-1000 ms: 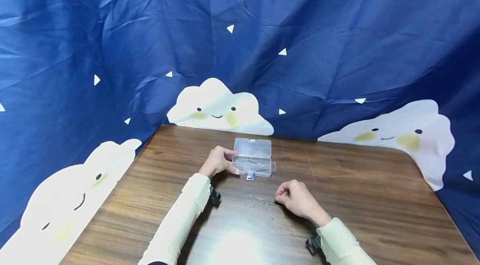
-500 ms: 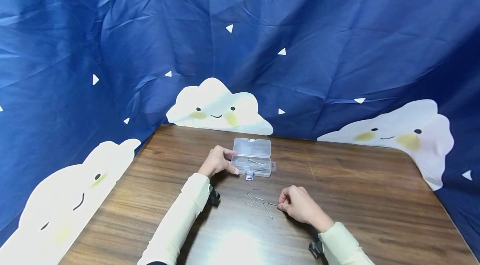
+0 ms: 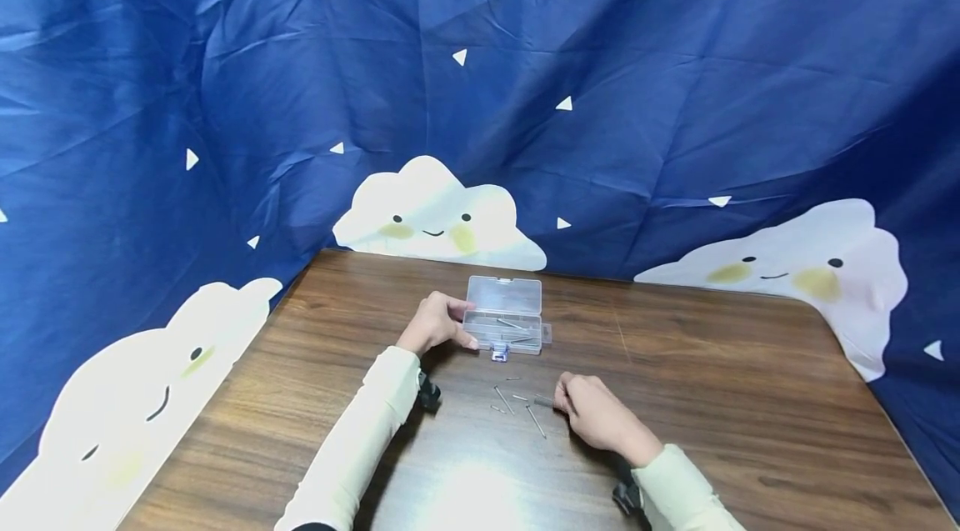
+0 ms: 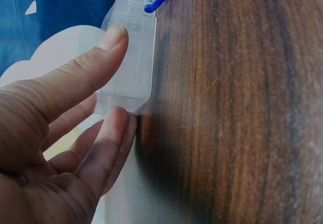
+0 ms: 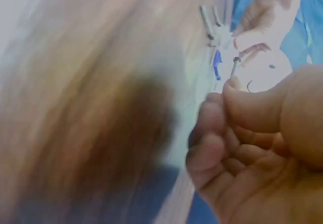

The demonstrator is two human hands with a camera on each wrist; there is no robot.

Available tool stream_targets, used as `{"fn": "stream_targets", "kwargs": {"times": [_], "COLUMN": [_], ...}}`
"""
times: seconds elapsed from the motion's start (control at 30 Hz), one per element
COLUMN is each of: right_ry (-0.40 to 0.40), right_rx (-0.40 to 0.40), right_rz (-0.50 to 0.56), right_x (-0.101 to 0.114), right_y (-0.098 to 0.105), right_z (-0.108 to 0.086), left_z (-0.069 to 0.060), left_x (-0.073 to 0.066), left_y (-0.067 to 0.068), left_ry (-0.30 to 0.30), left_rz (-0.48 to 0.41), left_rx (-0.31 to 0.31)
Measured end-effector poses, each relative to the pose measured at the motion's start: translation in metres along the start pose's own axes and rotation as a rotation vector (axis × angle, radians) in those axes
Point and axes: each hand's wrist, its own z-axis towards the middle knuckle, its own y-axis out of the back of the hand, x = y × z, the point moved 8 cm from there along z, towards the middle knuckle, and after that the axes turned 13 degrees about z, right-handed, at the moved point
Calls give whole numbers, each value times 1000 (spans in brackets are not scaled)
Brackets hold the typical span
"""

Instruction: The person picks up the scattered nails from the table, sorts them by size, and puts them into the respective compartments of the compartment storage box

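Observation:
A clear plastic box (image 3: pixel 480 338) with a blue latch (image 3: pixel 499 354) lies with its lid raised, a few metal screws or nails inside. My left hand (image 3: pixel 437 324) grips its left end; in the left wrist view the thumb of the left hand (image 4: pixel 75 118) lies along the box wall (image 4: pixel 136 62). Between thumb and fingertips my right hand (image 3: pixel 600 416) pinches a thin metal nail (image 3: pixel 543 402), whose head shows beyond the thumb of the right hand (image 5: pixel 252 143) in the right wrist view. Several loose nails (image 3: pixel 536 422) lie just left of that hand.
The brown wooden table (image 3: pixel 720 381) reaches back to a blue cloth (image 3: pixel 600 31) with white clouds and triangles. A clear hanging tab (image 3: pixel 547 333) sticks out from the box's right end. Bright glare shows on the near part of the tabletop.
My right hand has shifted slightly right and toward me since the oldest frame, and the nail at its fingertips has lifted and turned a little. The left hand and the box have stayed in place.

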Motion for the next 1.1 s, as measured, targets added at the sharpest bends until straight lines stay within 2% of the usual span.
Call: {"fn": "stream_targets", "kwargs": {"times": [0.2,0.3,0.47,0.63,0.87,1.1], "right_ry": [-122,-165,-217,-220,-241,-267], "right_rx": [-85,-124,-162,-216,-204,-243], "right_rz": [224,289,332,372,381,415], "right_x": [-12,-16,-17,-16,-16,-23], "right_y": [9,11,12,17,15,16], "right_z": [10,13,19,29,41,51], "left_z": [0,0,1,1,1,2], "left_x": [1,1,1,2,3,2], "left_y": [0,1,2,2,0,0], "left_ry": [4,4,5,-2,-1,13], "left_rz": [2,5,-2,-12,3,3], "left_rx": [-4,-7,-6,-11,-5,-7]}}
